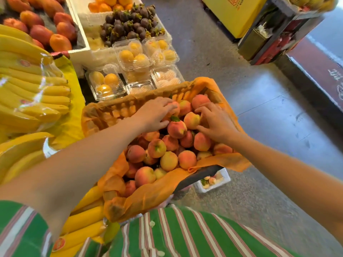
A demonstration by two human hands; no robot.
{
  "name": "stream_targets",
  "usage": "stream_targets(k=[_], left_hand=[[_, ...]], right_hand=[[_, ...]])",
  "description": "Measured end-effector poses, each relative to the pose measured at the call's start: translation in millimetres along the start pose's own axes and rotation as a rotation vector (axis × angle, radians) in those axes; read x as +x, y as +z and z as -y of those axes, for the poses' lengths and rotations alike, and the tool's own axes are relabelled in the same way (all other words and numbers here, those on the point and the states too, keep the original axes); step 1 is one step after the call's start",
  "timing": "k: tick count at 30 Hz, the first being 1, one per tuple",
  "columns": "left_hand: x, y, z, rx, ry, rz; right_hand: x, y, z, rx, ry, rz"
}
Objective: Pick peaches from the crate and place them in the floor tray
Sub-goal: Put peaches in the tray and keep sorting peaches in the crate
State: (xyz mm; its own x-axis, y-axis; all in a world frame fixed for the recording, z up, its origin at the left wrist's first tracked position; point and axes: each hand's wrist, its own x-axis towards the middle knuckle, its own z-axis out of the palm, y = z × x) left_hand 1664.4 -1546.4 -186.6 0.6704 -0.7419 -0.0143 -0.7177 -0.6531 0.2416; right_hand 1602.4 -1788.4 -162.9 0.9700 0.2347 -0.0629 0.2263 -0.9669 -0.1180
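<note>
Floor comes first: the smooth grey concrete floor [269,112] runs past the fruit stall on my right. Next in size is the woven crate lined with orange paper [115,112], with its near corner close against my striped shirt. A loose heap of round red-and-yellow peaches [167,156] fills it. Down on the floor, under the crate's right corner, lies the small white foam tray [225,176] with a few peaches already in it (the crate hides most of it).

My hands work apart at the far end of the heap. My left hand [155,115] is curled over one blushed peach by the far wall [175,108], fingers round its top and thumb below. My right hand [218,123] lies spread, fingertips and thumb touching the fruit around it but clamped on nothing.

As I judge it, the heap is stacked loose, so lifting one from the top could send its neighbours rolling over the low paper edge. A hard squeeze would bruise soft skin. The tray sits well below, so letting go early would mean a damaging drop.
</note>
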Motion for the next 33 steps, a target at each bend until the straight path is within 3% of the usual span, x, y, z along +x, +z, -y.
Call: stream_targets(k=[7, 15, 20, 24, 27, 30, 33], left_hand=[[41.3, 3.5, -8.9, 0.174, -0.047, 0.156], [38.9, 2.2, -10.1, 0.349, -0.053, 0.089], [24.2, 7.1, 1.7, 0.263, 0.017, 0.066], [16.0, -6.8, 12.7, 0.001, 0.039, 0.179], [6.5, -23.7, 15.0, -0.153, 0.041, 0.277], [-6.2, -37.8, 14.3, -0.233, -0.018, 0.421], [-21.0, -45.5, 15.5, -0.260, -0.097, 0.610]], right_hand=[[-1.9, -2.1, -21.3, -0.069, 0.075, 0.107], [10.2, 0.3, -9.2, -0.299, 0.079, 0.103], [13.8, 8.2, -6.1, -0.177, 0.114, 0.024], [14.2, 4.9, -20.6, -0.057, 0.023, -0.008], [17.8, -3.4, -20.1, 0.181, -0.042, -0.055], [15.3, -12.1, 4.8, 0.527, -0.078, 0.020], [11.1, -8.3, 34.4, 0.670, -0.093, 0.197]])
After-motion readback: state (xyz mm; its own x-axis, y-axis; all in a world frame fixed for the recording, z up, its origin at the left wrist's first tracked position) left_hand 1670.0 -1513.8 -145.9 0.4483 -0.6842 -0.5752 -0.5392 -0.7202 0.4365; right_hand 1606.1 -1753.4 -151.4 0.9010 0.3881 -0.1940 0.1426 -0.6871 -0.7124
